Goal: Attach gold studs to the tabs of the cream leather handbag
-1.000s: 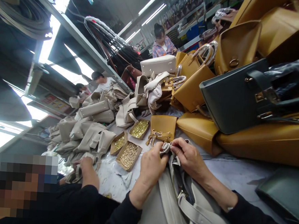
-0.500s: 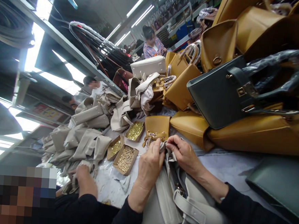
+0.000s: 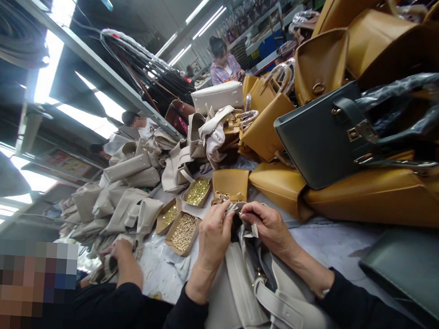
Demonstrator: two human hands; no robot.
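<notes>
A light grey leather bag [image 3: 233,296] lies open in front of me, its strap tab and dark inner zip showing. My left hand [image 3: 217,229] pinches the bag's upper edge from the left. Close beside it, my right hand [image 3: 270,225] grips the same edge with thumb and forefinger pressed together. Whatever small part may be between the fingertips is too small to make out. Just beyond my hands sits a mustard bag [image 3: 230,181] with a metal clasp. To its left stand cardboard trays of small gold metal pieces [image 3: 183,232].
Grey bags [image 3: 126,213] are heaped at the left. Mustard bags [image 3: 367,195] and a dark green bag [image 3: 315,136] are piled at the right. A co-worker's hand [image 3: 123,253] handles grey material at the lower left. Another person [image 3: 226,69] is farther back.
Both my hands have shifted slightly left along the bag's edge, and my right fingers are more curled. The co-worker's hand at the left has moved a little.
</notes>
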